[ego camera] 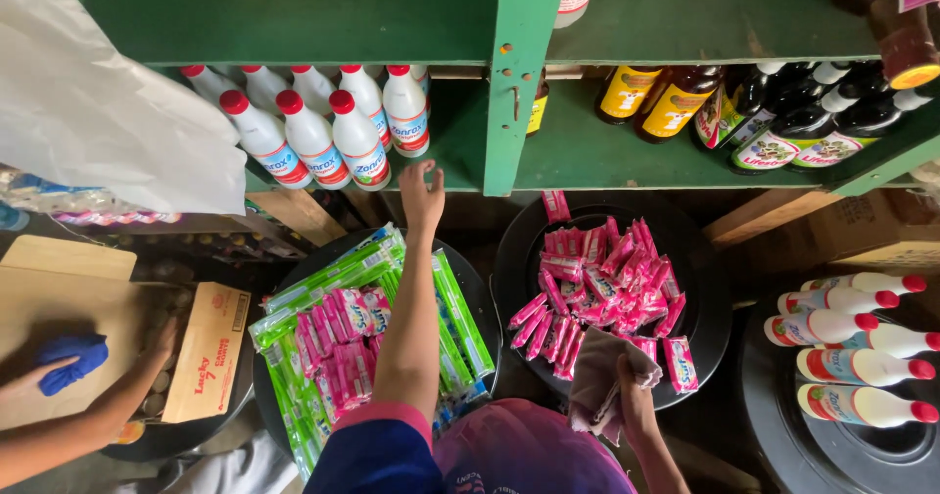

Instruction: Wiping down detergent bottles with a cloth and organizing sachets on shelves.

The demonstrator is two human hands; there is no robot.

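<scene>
green shelving (514,112) ahead: left hand (423,195), fingers loose, nears white bottles (333,127); right hand (627,396) grips a cloth (597,376) beside pink sachets (607,283).

Green sachets (455,323) and pink sachets (338,347) fill the left basin; more pink packets (602,288) heap in the middle one. A brown carton (208,352) stands far left. White red-capped bottles (323,127) wear blue-red labels, dark bottles (676,102) yellow ones.

Green wooden shelf (514,83) up top holds white red-capped bottles (313,127) on its left side and dark sauce bottles (783,122) on the right, all just standing on the boards.
</scene>
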